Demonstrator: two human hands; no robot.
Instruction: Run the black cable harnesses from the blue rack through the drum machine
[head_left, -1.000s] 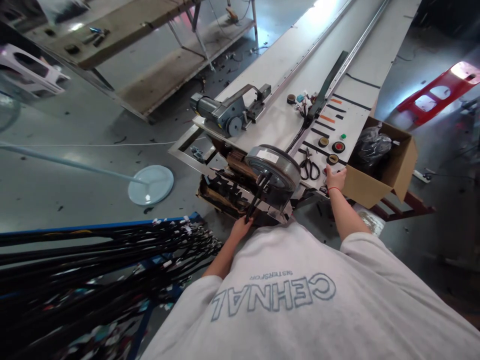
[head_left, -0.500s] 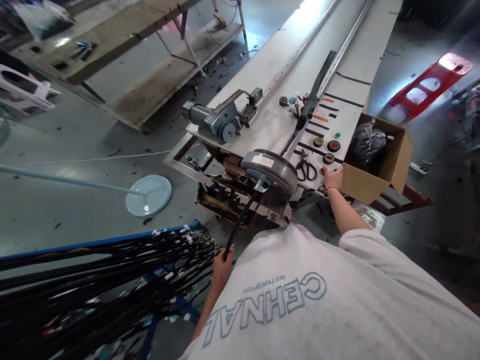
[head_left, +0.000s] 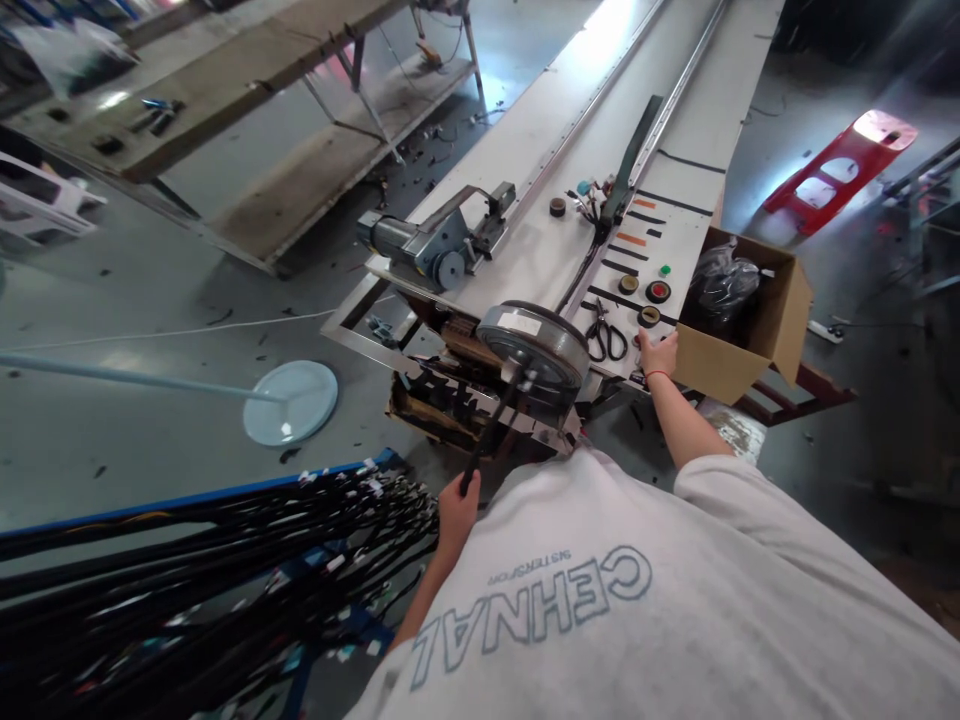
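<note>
My left hand (head_left: 458, 510) is closed around a black handle (head_left: 487, 440) that runs up to the hub of a round metal wheel (head_left: 534, 345) at the table's near end. On the table's right near corner rests my right hand (head_left: 658, 355), its fingers bent over the edge beside a tape roll (head_left: 649, 316); what is under the fingertips is too small to make out. Black scissors (head_left: 606, 335) lie just left of it. A black wire bundle (head_left: 581, 275) stretches from behind the wheel up to a dark green bar (head_left: 634, 160) along the metal rail.
Left on the table sits a motor unit (head_left: 420, 245). An open cardboard box (head_left: 724, 362) holding a dark plastic bag stands at the right. Many black cables hang on a blue rack (head_left: 300, 485) at lower left. A red stool (head_left: 832, 175) stands at upper right.
My left hand has moved up and slightly right, and the handle has turned with it. My right hand stays at the table corner. The whole view has shifted a little.
</note>
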